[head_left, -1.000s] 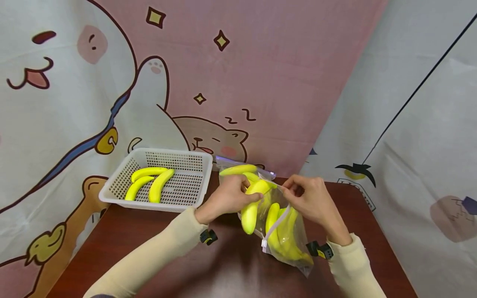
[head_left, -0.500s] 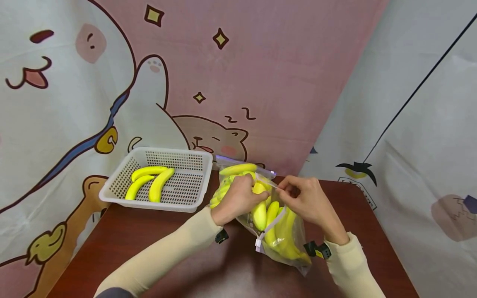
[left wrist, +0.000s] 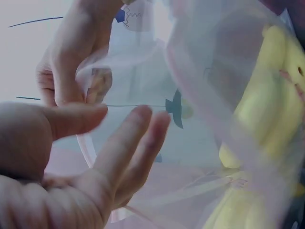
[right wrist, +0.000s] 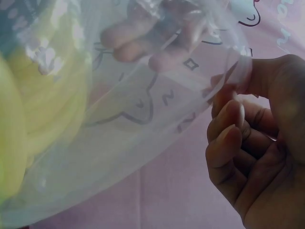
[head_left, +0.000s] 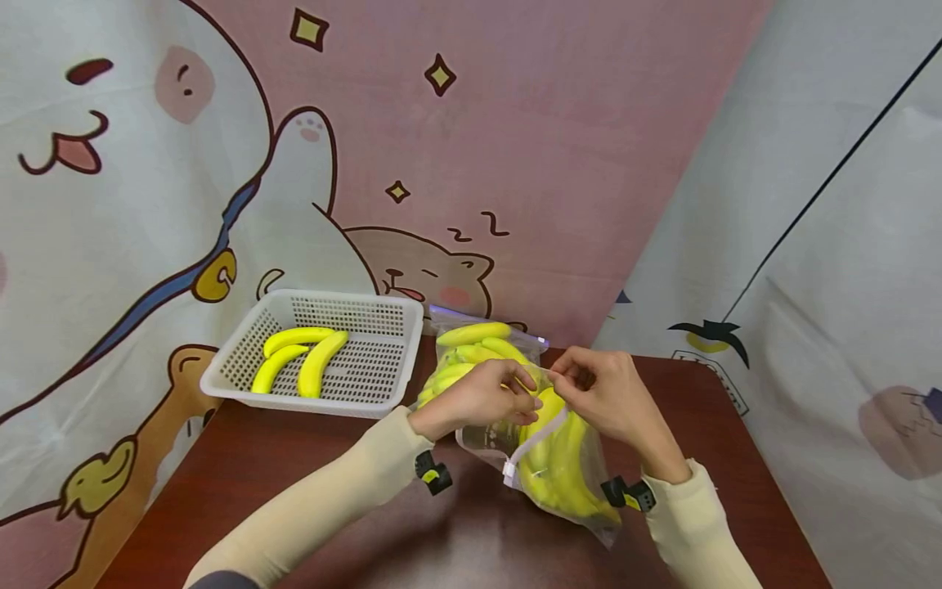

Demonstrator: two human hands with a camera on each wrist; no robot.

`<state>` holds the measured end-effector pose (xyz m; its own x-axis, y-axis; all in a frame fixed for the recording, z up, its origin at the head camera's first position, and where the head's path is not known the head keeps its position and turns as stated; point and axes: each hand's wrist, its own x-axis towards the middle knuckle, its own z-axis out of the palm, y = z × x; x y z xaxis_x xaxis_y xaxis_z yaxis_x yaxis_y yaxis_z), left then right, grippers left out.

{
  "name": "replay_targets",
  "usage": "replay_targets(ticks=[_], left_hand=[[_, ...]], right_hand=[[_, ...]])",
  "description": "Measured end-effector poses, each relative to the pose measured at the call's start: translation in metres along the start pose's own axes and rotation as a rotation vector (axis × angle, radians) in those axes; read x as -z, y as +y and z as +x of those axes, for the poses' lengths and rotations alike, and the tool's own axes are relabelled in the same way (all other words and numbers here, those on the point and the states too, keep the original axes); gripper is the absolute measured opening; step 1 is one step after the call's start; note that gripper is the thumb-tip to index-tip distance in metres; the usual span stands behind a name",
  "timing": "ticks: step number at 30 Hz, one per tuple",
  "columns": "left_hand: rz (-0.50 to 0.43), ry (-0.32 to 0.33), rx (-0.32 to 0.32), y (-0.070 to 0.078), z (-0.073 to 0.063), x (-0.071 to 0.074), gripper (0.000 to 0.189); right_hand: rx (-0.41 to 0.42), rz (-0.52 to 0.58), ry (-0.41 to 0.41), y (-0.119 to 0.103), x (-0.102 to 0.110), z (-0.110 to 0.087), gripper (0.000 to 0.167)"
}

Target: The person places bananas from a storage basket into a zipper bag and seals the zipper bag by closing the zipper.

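Observation:
A clear zip bag (head_left: 482, 443) with several yellow bananas (head_left: 562, 470) inside leans on the table, its mouth spread and a white slider (head_left: 509, 471) at its near edge. My right hand (head_left: 599, 391) pinches the bag's rim between thumb and forefinger, plain in the right wrist view. My left hand (head_left: 487, 397) is at the bag's mouth. In the left wrist view its thumb and fingers (left wrist: 126, 143) stand apart with nothing between them. Through the plastic, the right wrist view shows the same left hand (right wrist: 157, 40). Behind it lies a second zip bag (head_left: 533, 352) filled with bananas.
A white mesh basket (head_left: 309, 403) stands at the table's back left, holding three bananas (head_left: 321, 364). The brown table (head_left: 353, 491) meets printed cloth (head_left: 574, 164) at the back and sides.
The left hand came right to the bag's mouth with a banana and let go of it. That banana is now inside the bag with the others. The right hand still pinches the rim.

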<state>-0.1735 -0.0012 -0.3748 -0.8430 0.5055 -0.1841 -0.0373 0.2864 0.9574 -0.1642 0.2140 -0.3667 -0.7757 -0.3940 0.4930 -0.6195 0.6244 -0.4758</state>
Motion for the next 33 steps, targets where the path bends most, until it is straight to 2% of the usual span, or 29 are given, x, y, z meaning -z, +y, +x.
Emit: replay_targets(ticks=[2,5,11,15,20,23,33], left_hand=[[-0.003,-0.037,-0.006,-0.002,-0.003,0.002,0.032],[-0.019,-0.059,-0.033,-0.004,-0.007,0.006,0.031],[-0.026,-0.024,-0.138,-0.007,-0.015,0.026,0.024],[0.063,0.048,-0.223,-0.012,-0.019,0.043,0.027],[0.254,0.150,-0.299,-0.020,-0.021,0.062,0.035],[0.353,0.192,-0.312,-0.026,-0.020,0.071,0.037],[0.448,0.225,-0.288,-0.041,-0.008,0.108,0.046]], right_hand=[[-0.003,-0.002,0.009,0.000,0.001,0.000,0.014],[-0.018,-0.011,0.021,0.001,0.002,-0.001,0.013],[-0.071,-0.021,0.043,0.000,0.004,-0.002,0.011],[-0.095,-0.033,0.057,-0.001,0.006,-0.003,0.011],[-0.103,-0.031,0.058,0.001,0.008,-0.004,0.011],[-0.104,-0.030,0.055,0.001,0.008,-0.005,0.011],[-0.106,-0.031,0.055,0.001,0.009,-0.004,0.010]])
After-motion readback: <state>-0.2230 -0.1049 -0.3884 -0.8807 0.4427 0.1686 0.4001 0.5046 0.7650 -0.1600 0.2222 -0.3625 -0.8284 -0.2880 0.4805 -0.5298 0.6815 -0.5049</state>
